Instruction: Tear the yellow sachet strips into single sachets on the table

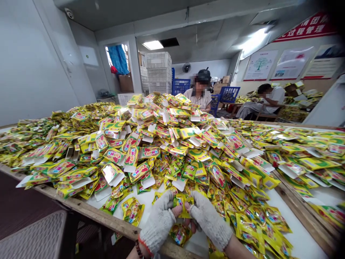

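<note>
Near the table's front edge, my left hand (161, 218) and my right hand (208, 219), both in whitish knit gloves with bare fingertips, pinch a small yellow candy packet (183, 204) between them. The thumbs press on its front; whether more than one packet is in the grip I cannot tell. Below the hands lies another yellow packet (180, 233). To the right of my right hand, many loose packets (249, 230) are spread over the white tabletop. Just beyond the hands rises a large heap of small yellow cartons (141, 169), several with open white flaps.
A wooden edge strip (107, 220) borders the table in front, and a wooden divider (302, 212) runs along the right. More packets (27, 140) pile up at far left. A person (198, 93) sits behind the heap. White crates (158, 72) stand stacked at the back. A stool (35, 237) is at lower left.
</note>
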A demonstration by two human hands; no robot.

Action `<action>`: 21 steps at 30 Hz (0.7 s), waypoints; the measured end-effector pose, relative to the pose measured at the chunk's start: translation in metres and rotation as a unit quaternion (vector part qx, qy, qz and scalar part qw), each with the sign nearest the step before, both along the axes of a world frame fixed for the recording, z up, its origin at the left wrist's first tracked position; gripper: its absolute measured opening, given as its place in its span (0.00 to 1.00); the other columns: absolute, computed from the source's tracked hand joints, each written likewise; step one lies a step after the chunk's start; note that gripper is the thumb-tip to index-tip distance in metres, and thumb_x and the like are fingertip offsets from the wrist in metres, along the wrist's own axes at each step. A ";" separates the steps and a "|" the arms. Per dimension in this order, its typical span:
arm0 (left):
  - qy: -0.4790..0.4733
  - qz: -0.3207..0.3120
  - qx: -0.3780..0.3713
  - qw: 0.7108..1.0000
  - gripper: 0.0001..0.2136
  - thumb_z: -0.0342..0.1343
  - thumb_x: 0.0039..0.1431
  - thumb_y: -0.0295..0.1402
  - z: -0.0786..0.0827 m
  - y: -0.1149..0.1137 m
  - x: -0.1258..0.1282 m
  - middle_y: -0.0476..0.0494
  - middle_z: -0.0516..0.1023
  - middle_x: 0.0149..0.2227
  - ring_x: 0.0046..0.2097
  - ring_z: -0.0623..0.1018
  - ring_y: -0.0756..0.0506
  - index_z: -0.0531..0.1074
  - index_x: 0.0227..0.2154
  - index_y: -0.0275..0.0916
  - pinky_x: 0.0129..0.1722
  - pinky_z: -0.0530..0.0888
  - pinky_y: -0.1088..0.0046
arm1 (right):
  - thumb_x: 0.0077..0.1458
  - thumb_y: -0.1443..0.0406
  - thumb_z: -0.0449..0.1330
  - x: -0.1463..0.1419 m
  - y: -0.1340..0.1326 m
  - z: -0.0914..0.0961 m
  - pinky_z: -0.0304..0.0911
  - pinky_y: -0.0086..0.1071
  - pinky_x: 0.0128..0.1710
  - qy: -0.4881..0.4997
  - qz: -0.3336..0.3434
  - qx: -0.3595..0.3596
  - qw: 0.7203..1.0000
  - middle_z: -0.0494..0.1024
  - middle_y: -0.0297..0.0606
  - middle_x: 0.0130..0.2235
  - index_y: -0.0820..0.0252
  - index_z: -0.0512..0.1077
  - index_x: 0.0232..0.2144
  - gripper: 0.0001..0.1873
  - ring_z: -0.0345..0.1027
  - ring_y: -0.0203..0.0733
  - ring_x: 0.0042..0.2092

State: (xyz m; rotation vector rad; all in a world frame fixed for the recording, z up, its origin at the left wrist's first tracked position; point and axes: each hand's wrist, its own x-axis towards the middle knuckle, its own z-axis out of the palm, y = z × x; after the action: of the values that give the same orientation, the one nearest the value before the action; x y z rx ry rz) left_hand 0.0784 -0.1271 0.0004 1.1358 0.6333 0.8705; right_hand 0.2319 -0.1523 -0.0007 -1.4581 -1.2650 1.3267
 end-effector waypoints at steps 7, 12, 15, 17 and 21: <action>0.103 0.078 0.063 0.990 0.19 0.66 0.48 0.45 0.008 0.002 -0.004 0.43 0.79 0.40 0.42 0.77 0.41 0.72 0.39 0.39 0.43 0.74 0.68 | 0.49 0.55 0.60 0.005 0.007 -0.006 0.60 0.30 0.21 -0.113 -0.056 0.071 0.990 0.71 0.28 0.21 0.53 0.61 0.30 0.13 0.66 0.38 0.21; 0.166 0.086 0.106 0.977 0.18 0.63 0.51 0.45 -0.003 0.007 -0.007 0.45 0.78 0.38 0.41 0.75 0.42 0.74 0.40 0.39 0.41 0.73 0.70 | 0.48 0.57 0.61 0.007 0.007 -0.011 0.66 0.41 0.47 -0.142 -0.031 0.148 0.978 0.79 0.47 0.44 0.61 0.71 0.44 0.22 0.72 0.52 0.46; 0.179 0.085 0.104 0.975 0.18 0.64 0.50 0.47 -0.009 0.008 -0.007 0.46 0.77 0.36 0.40 0.74 0.43 0.74 0.38 0.39 0.40 0.72 0.72 | 0.46 0.57 0.63 0.008 0.008 -0.018 0.68 0.41 0.44 -0.123 -0.012 0.109 0.986 0.81 0.46 0.41 0.61 0.72 0.44 0.23 0.73 0.53 0.42; 0.187 0.081 0.106 0.973 0.19 0.64 0.49 0.48 -0.009 0.006 -0.006 0.46 0.77 0.35 0.38 0.74 0.43 0.74 0.37 0.38 0.39 0.71 0.72 | 0.45 0.56 0.64 0.009 0.010 -0.021 0.69 0.39 0.40 -0.082 -0.001 0.101 0.992 0.81 0.44 0.38 0.59 0.73 0.41 0.21 0.74 0.52 0.40; 0.235 0.082 0.173 0.953 0.18 0.53 0.60 0.50 0.000 -0.001 -0.006 0.45 0.76 0.33 0.37 0.74 0.44 0.74 0.33 0.38 0.38 0.71 0.71 | 0.44 0.54 0.64 0.008 0.010 -0.018 0.67 0.34 0.29 -0.007 0.017 0.059 0.998 0.80 0.39 0.32 0.60 0.72 0.39 0.21 0.72 0.44 0.30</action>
State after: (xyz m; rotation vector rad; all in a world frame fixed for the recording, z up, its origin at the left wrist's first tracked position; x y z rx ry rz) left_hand 0.0727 -0.1277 0.0008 1.6507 1.0030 0.8790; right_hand 0.2403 -0.1427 -0.0186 -1.3712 -1.3589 1.2431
